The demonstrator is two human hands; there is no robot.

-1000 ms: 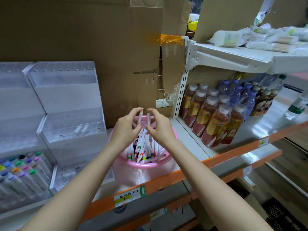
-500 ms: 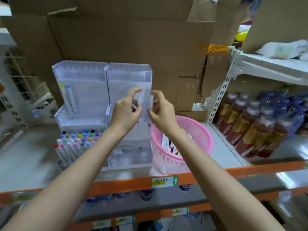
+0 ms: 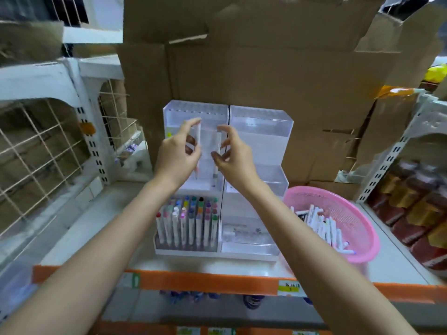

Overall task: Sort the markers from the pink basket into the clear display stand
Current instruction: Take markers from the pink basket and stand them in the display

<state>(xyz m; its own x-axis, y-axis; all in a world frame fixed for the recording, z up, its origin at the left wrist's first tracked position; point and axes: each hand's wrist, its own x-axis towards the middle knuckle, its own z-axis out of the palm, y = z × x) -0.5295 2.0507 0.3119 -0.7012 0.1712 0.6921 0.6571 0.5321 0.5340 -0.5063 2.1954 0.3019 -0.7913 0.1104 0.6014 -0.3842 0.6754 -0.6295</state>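
A person's bare forearms reach over the orange front edge of a shop shelf (image 3: 208, 282). Just behind that edge stands the clear display stand (image 3: 261, 131), two stepped units side by side. The lowest tier of its left unit is packed with upright markers (image 3: 186, 221), their coloured caps up. Toward the shelf's right end, just beside the stand, sits the pink basket (image 3: 358, 228), with a heap of loose markers (image 3: 321, 226) lying inside.

Farther back, both hands are raised before the left unit's middle tier. The left hand (image 3: 177, 157) pinches a white marker (image 3: 198, 134) between thumb and fingers, forefinger stretched to its top end. The right hand (image 3: 233, 158) pinches a second marker (image 3: 215, 175) the same way. Both markers are held nearly upright, near each other, tips pointing down at the tier.

Bottled drinks (image 3: 411, 213) fill the next bay to the right; a wire grid (image 3: 41, 146) stands at left. Brown cardboard (image 3: 266, 68) backs the shelf.
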